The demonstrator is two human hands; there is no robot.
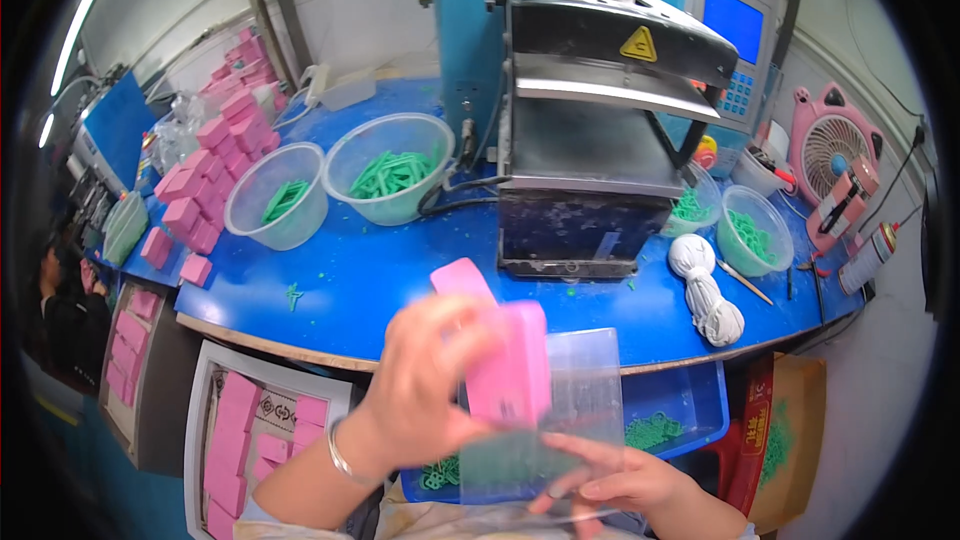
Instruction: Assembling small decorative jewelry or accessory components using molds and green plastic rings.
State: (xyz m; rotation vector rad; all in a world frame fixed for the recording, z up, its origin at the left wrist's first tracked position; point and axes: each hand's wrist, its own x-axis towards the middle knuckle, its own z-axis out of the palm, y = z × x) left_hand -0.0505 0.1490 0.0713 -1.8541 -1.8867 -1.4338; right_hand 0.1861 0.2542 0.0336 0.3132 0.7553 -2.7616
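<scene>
Pink box (515, 370): one, held by the left hand (415, 380) at the near edge of the bench (400, 270). A pink flap (462, 278) is seen behind it; whether joined to the box cannot be told.

Clear sheet (588, 370): one, seen just beside the box, overlapping in view a blue tray (700, 408) in which green rings (652, 430) are held.

Risks, as judged: the box could be dropped into the tray if the left grip were loosened; its surface could be dented if squeezed too hard; the sheet could be creased if caught against a box corner.

Fingers, left: curled firmly about the box's side. Fingers, right hand (640, 485): partly spread at the sheet's lower end; whether it is pinched cannot be told through the blur.

Surroundings: press (590, 160), large bowl (385, 206), small bowl (283, 233), white bundle (705, 290), all placed on the bench.
</scene>
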